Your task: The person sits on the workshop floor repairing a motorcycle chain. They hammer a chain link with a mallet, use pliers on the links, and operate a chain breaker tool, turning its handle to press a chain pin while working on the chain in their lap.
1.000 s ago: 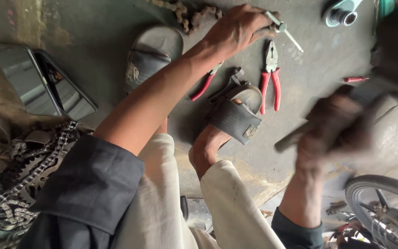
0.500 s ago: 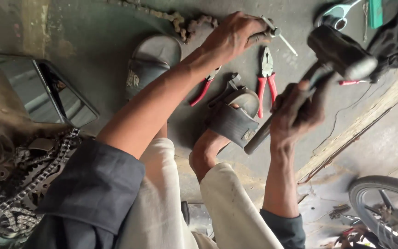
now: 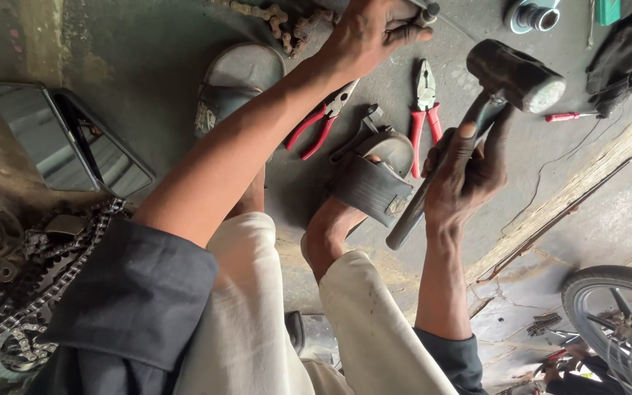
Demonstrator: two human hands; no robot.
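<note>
Person squatting on a stained concrete floor [image 3: 148,44], seen from above the knees. The left hand [image 3: 371,29] is stretched out to the far edge of the view, fingers pinched tight around a thin metal punch [image 3: 427,11] whose tip I cannot see; it sits just beside a rusty drive chain [image 3: 272,16] lying on the floor. The right hand [image 3: 466,172] is wrapped closed around the dark handle of a hammer [image 3: 513,73], thumb laid along the shaft, the heavy head raised off the floor and tilted toward the punch, well apart from it. Between the two hands, flat on the concrete, lie two pairs of red-handled pliers: one pair [image 3: 323,121] angled under the left forearm, the other pair [image 3: 424,102] pointing straight away, close to the hammer shaft. A grey sandal [image 3: 235,77] sits empty beyond the left arm; a second sandal [image 3: 374,179] is on the foot, its strap dark and worn. A small red-handled screwdriver [image 3: 566,116] lies off past the hammer head. To the left, a rectangular mirror [image 3: 60,139] rests on the floor, and nearer, a greasy heap of chains and sprockets [image 3: 9,278]. A spoked wheel with tyre [image 3: 616,322] shows at the lower right corner.
</note>
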